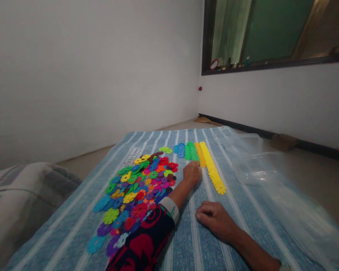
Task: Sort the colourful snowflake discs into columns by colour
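Note:
My left hand reaches forward with its fingers closed, just below the lower ends of a green row and an orange row of flat flower-shaped plastic discs. Whatever its fingers hold, if anything, is hidden. My right hand rests on the striped cloth with its fingers curled in, and nothing shows in it. A long yellow row of overlapping discs lies ahead of it. Shorter blue discs lie left of the green ones. Beside my left forearm spreads a mixed pile of coloured discs.
The blue and white striped cloth covers the table. Clear plastic containers stand along its right side. A draped, checked cover is at the left. White walls and a dark-framed window lie beyond.

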The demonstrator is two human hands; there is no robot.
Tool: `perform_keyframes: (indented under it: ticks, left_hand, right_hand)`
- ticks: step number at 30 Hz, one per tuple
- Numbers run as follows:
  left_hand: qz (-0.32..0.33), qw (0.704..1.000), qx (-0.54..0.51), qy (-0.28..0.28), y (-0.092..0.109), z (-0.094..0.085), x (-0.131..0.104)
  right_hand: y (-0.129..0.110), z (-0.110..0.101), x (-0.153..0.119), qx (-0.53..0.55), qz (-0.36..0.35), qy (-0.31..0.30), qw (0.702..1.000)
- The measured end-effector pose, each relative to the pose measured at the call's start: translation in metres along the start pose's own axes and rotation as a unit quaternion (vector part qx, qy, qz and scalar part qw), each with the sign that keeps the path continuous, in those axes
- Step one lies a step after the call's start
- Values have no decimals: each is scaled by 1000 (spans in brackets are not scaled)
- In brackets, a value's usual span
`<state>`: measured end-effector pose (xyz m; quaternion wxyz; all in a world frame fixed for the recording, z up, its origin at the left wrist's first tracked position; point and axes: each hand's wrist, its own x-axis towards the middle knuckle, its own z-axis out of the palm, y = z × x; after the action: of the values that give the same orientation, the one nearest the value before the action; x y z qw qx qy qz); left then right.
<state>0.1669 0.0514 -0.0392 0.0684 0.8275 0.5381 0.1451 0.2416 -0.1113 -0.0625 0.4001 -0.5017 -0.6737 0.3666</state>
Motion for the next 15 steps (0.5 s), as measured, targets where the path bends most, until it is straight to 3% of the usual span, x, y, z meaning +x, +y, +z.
perform_keyframes:
  ticks: [4,10,15]
  left_hand:
    - [8,1000,18,-13,-33,-34,-17]
    - [-56,992,102,-39,-113,-97,-46]
    - [-113,980,136,-95,-157,-116,-66]
  right_hand:
    - [3,-1,-2,-6,11,-14,1000]
    - [2,-1,-3,-10,18,-23,1000]
    - [1,-1,-4,-22,19,-24,999]
